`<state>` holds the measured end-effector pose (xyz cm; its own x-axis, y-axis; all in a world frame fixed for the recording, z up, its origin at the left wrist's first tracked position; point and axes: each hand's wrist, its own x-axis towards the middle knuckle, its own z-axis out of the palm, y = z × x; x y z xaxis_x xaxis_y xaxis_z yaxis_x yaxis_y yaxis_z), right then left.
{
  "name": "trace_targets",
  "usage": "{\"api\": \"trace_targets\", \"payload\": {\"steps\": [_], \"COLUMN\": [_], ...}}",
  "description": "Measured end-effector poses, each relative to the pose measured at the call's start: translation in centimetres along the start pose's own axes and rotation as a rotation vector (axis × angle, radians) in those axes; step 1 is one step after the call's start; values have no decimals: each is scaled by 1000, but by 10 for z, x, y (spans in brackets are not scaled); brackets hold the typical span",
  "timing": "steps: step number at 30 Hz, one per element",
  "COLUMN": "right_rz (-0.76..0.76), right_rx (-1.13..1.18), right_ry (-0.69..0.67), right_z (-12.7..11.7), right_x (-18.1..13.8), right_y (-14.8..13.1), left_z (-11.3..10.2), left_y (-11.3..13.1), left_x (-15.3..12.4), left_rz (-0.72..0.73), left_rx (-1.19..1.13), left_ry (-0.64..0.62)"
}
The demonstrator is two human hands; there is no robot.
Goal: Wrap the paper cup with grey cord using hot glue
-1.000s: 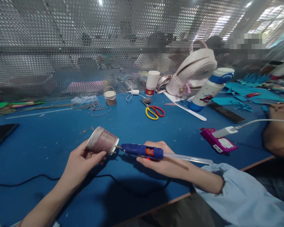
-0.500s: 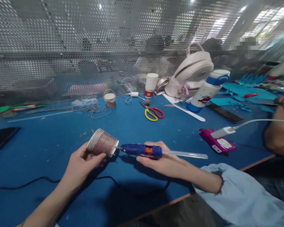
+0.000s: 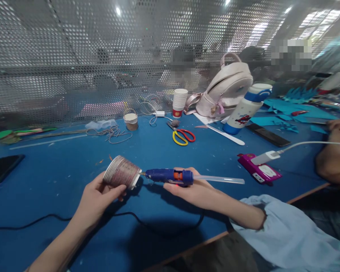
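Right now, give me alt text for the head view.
The left hand holds a tilted cup; the right hand aims a glue gun at its narrow end. Scissors and a backpack sit farther back on a blue table.

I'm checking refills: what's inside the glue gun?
The glue gun shows an orange part through an opening and a clear stick entering its rear; casing hides the rest.

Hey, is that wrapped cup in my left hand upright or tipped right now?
Tipped: the wrapped cup slants sideways in your left hand, one end facing the glue gun.
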<state>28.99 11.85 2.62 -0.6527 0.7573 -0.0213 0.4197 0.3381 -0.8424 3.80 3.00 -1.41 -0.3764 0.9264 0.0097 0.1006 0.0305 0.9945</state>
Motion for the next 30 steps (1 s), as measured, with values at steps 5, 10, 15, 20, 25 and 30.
{"api": "trace_targets", "payload": {"steps": [5,10,15,20,25,30], "right_rz": [-30,-156,-241,-47,141,51], "right_rx": [-18,-130,-184,-36,34,-228], "right_ry": [-9,-32,-41,-12,53,174], "right_z": [6,11,16,8,-8,-13], "right_x": [-4,-5,-5,-3,10,38], "right_y": [-2,6,9,2,11,36], "left_z": [9,11,12,10,4,3], "left_y": [8,9,9,4,-4,-3], "left_x": [-6,-6,-6,-3,5,4], "left_rz": [-28,-43,-40,-65,-117,-108], "left_rx": [-2,27,15,-24,-61,-68], "left_ry": [57,70,75,96,74,70]}}
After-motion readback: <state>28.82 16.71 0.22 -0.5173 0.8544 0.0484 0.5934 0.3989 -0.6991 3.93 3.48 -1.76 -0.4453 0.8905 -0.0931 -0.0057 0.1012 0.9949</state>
